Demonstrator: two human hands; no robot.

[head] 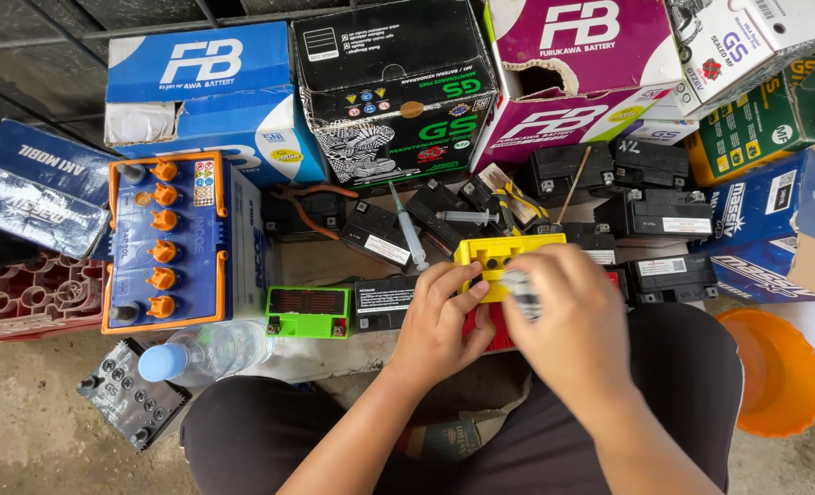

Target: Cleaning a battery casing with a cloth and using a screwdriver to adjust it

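A: What is the central item?
B: A small battery (503,275), with a yellow top and red body, sitting upright just in front of the knees, among black batteries.

A: Its state?
B: The yellow top faces up, with round openings visible; the right half is covered. A blurred grey-white object (520,291) lies over it.

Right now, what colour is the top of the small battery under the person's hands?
Yellow top over a red body; the head view shows it.
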